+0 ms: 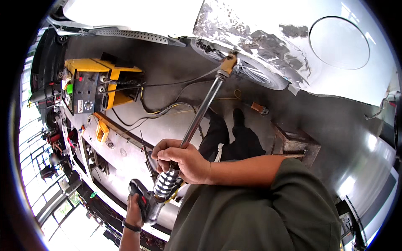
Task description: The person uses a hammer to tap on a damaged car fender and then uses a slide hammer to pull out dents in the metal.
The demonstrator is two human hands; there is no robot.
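A long slide-hammer dent puller (201, 111) slants from my lower left up to the white car panel (293, 54). Its brass-coloured end (228, 63) is at the lower edge of the wheel arch, in front of the wheel (261, 75); whether it is attached there I cannot tell. My right hand (186, 161) is closed round the shiny rod, just above a silver ribbed section (165, 184). Lower down, my left hand (134, 211) wraps the black and grey handle at the puller's rear end. Patches of grey filler and bare metal mark the panel around the arch.
To the left stands a yellow machine (90, 65) with a control panel. Black cables (165, 109) run across the floor from it. An orange power tool (258, 108) lies near my feet, and a worn stool (298, 144) stands right of my legs. A metal beam (121, 129) lies at left.
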